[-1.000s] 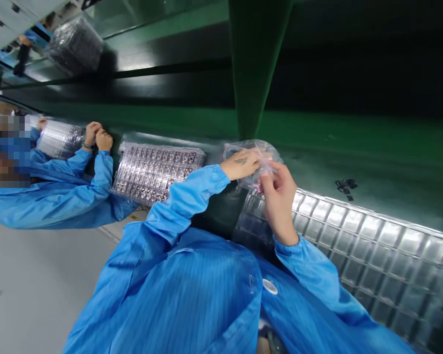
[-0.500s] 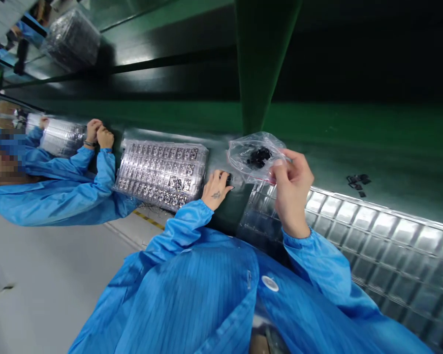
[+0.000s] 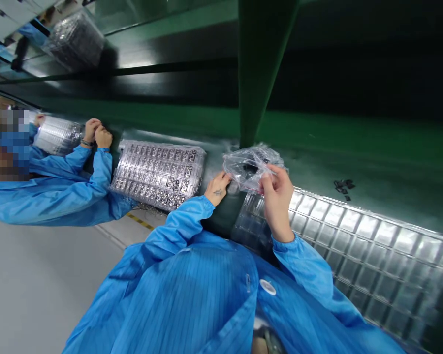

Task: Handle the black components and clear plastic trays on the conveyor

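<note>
And here's the right hand, thumb and fingers pinched on the clear bag of dark bits at the counter, left hand bunched by its left edge, grip impossible to tell.

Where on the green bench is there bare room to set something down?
The bench is bare right of the loose dark parts, beyond the compartment tray; a smaller patch lies between those parts and the plastic bag. It is crowded around the bag: right hand pinching it, left hand at its edge, filled tray close by.
</note>
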Demonstrator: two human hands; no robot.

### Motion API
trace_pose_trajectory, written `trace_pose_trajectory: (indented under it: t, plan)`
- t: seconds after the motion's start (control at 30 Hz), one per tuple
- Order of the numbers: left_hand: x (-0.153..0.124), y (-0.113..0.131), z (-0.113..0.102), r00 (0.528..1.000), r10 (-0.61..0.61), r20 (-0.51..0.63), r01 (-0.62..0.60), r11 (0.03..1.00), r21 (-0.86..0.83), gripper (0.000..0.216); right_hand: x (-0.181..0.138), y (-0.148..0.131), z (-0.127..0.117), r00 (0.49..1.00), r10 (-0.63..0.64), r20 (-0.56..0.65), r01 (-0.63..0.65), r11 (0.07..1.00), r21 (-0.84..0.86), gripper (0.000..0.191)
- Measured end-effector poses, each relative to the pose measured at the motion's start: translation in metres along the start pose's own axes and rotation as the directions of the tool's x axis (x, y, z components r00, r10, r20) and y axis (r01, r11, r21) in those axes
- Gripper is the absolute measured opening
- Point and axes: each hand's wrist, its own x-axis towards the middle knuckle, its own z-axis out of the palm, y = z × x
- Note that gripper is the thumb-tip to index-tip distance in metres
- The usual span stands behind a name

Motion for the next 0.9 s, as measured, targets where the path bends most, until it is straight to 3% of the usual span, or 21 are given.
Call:
trace_pose_trajectory:
  t: [0.07, 0.13, 0.2, 0.27, 0.4, 0.47, 0.53, 0.63, 0.73, 0.8, 0.9]
  plan:
    - [-0.005, -0.004, -0.009, 0.987, -0.153, -0.052, 0.137, 0.961, -0.240, 0.011, 0.001, 0.002, -0.002, 1.000, 0.008, -0.006, -0.008, 1.000, -0.006, 0.028]
    - [-0.011, -0.001, -0.028, 0.953, -0.290, -0.084, 0.210, 0.837, -0.505, 0.005, 0.001, 0.004, -0.004, 1.000, 0.014, -0.003, -0.014, 1.000, -0.012, 0.028]
    - [-0.015, 0.012, -0.052, 0.933, -0.328, -0.149, 0.155, 0.739, -0.656, 0.005, 0.002, 0.004, -0.003, 1.000, 0.020, 0.009, -0.020, 1.000, -0.008, 0.028]
    - [-0.011, 0.032, -0.074, 0.932, -0.277, -0.232, 0.051, 0.737, -0.674, 0.009, 0.002, 0.002, 0.000, 1.000, 0.020, 0.022, -0.020, 1.000, -0.005, 0.027]
    - [0.016, 0.072, -0.089, 0.954, -0.035, -0.299, -0.125, 0.856, -0.501, 0.006, 0.002, -0.006, 0.005, 0.999, 0.007, 0.040, -0.007, 1.000, 0.011, 0.026]
    - [0.024, 0.080, -0.087, 0.961, 0.122, -0.247, -0.208, 0.910, -0.359, 0.009, 0.002, -0.010, 0.005, 0.999, 0.004, 0.038, -0.005, 0.999, 0.037, 0.026]
    - [0.019, 0.078, -0.083, 0.952, 0.187, -0.243, -0.252, 0.929, -0.271, 0.016, 0.001, -0.014, 0.002, 1.000, -0.003, 0.024, 0.002, 0.999, 0.048, 0.026]
    - [-0.007, 0.059, -0.078, 0.952, 0.078, -0.296, -0.124, 0.983, -0.138, 0.020, 0.000, -0.016, -0.004, 1.000, 0.003, -0.004, -0.003, 0.999, 0.039, 0.026]
    - [-0.036, 0.035, -0.067, 0.988, -0.136, -0.071, 0.146, 0.976, 0.163, 0.023, 0.000, -0.014, -0.007, 1.000, 0.023, -0.009, -0.022, 0.998, 0.055, 0.027]
    - [-0.046, 0.024, -0.054, 0.959, -0.276, 0.058, 0.244, 0.916, 0.319, 0.038, 0.001, -0.013, -0.006, 1.000, 0.028, 0.003, -0.028, 0.998, 0.055, 0.027]
    - [-0.046, 0.016, -0.035, 0.928, -0.364, 0.081, 0.311, 0.875, 0.371, 0.051, 0.001, -0.011, -0.004, 0.999, 0.031, 0.027, -0.032, 0.999, 0.039, 0.027]
